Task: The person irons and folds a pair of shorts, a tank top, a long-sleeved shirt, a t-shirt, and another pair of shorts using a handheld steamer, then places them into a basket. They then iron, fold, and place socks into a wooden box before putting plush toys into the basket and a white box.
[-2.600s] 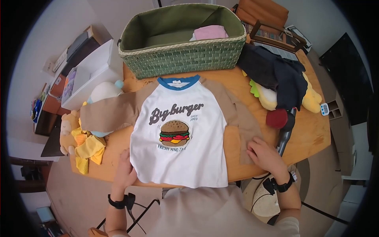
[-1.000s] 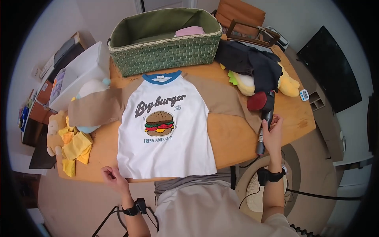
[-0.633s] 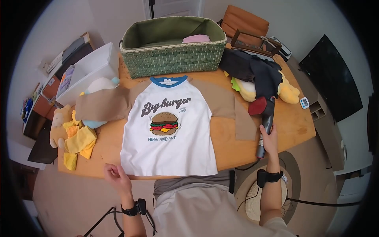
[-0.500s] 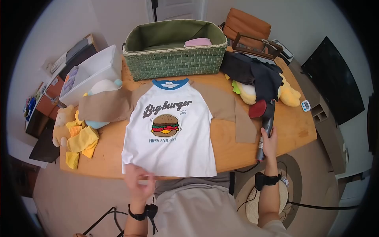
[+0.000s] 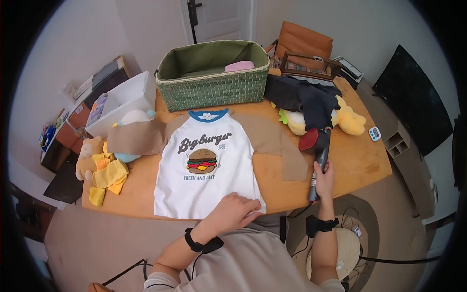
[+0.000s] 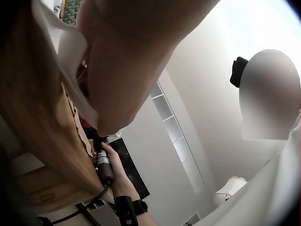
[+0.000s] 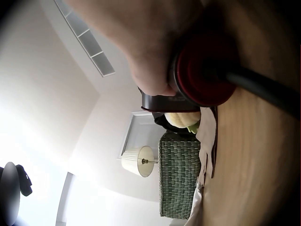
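Note:
A white shirt [image 5: 204, 193] with tan sleeves, a blue collar and a burger print lies front up on the wooden table [image 5: 276, 188]. At the hem's right corner, my left hand [image 5: 232, 212] pinches the white cloth, its forearm crossing in front of my body. My right hand [image 5: 324, 180] grips the dark handle of a handheld garment steamer [image 5: 321, 150] near the table's right front edge. The steamer's red head points toward the back left, close to the end of the tan right sleeve. In the right wrist view, the cord leaves the handle's red end cap [image 7: 200, 77].
A green woven basket [image 5: 214, 92] holding pink cloth stands at the back. Dark clothes [image 5: 316, 108] lie over yellow plush toys on the right, near a small timer [image 5: 374, 134]. On the left are a white bin [image 5: 127, 101], a bear plush [image 5: 89, 158] and yellow cloth [image 5: 111, 175].
My left hand has moved from the shirt's left hem across to its right hem corner and taken hold there. Earlier, my right hand left the sleeve and took the steamer.

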`<state>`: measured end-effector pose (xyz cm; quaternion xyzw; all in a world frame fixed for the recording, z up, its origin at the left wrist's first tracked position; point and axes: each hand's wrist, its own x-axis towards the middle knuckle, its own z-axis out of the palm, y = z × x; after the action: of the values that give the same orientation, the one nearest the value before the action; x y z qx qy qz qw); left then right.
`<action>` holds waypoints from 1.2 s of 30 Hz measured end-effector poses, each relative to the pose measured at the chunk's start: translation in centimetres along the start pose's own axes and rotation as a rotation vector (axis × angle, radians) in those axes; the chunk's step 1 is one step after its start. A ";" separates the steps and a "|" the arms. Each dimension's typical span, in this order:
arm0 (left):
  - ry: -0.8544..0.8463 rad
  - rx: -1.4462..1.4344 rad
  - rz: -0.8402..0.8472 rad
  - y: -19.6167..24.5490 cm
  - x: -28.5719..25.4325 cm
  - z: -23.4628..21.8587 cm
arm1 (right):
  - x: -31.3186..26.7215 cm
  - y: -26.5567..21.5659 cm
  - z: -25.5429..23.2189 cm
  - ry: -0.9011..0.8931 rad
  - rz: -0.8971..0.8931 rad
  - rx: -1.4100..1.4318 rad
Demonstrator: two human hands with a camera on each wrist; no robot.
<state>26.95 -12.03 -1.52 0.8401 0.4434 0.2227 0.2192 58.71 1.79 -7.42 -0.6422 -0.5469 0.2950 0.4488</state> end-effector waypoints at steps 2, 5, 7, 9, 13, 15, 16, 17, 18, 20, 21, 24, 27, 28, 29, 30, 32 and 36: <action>-0.084 -0.167 -0.053 0.8 -0.1 -0.6 | 0.0 -0.2 0.2 -0.004 0.019 -0.002; -0.031 -0.114 -0.056 0.7 -0.7 -0.1 | 0.0 0.4 0.4 0.009 -0.008 0.019; 0.027 -0.080 -0.101 0.4 -1.2 0.0 | 0.1 0.5 0.6 0.032 -0.056 0.049; 0.078 -0.054 -0.152 -0.1 -2.0 0.3 | -0.2 0.1 0.4 0.030 0.022 -0.012; 0.188 0.043 -0.148 -1.3 -2.8 1.1 | -0.2 -0.2 0.2 -0.003 0.038 -0.004; 0.207 0.029 -0.109 -1.4 -2.8 1.4 | 0.1 1.3 0.6 0.014 -0.046 0.106; 0.206 0.028 -0.114 -1.4 -2.9 1.5 | 0.0 1.4 0.6 0.010 -0.044 0.105; 0.197 0.027 -0.124 -1.5 -2.8 1.6 | -0.1 1.5 0.6 -0.011 -0.032 0.182; 0.188 0.026 -0.135 -1.6 -2.6 1.7 | 0.0 1.5 0.6 -0.031 -0.021 0.258; 0.182 0.035 -0.151 -1.6 -2.5 1.9 | -0.5 0.5 0.4 -0.039 0.002 0.278; 0.178 0.043 -0.164 -1.8 -2.4 2.0 | -0.6 0.2 0.3 -0.044 0.022 0.294; 0.158 0.031 -0.165 -1.6 -1.9 1.5 | -0.6 0.8 0.1 -0.068 0.050 0.358; 0.118 0.083 -0.131 -1.8 -2.0 1.9 | -0.9 0.9 0.2 -0.028 0.023 0.374; 0.095 0.150 -0.089 -1.8 -1.8 1.9 | -1.1 1.3 0.1 -0.033 0.032 0.369; 0.091 0.140 -0.095 -1.8 -1.8 2.0 | -1.1 1.7 0.0 -0.037 0.041 0.360; 0.025 0.189 -0.075 -1.7 -1.8 2.1 | -1.1 2.0 -0.2 -0.037 0.033 0.341; -0.034 0.198 -0.013 -1.8 -1.8 2.7 | -1.3 1.5 -0.3 -0.038 0.038 0.331; -0.088 0.136 -0.010 -1.9 -1.2 3.0 | -1.4 1.6 -0.6 -0.034 0.034 0.320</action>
<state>26.87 -12.56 -5.21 0.8598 0.4515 0.1540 0.1818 59.61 0.24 -8.76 -0.5668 -0.4893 0.3966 0.5310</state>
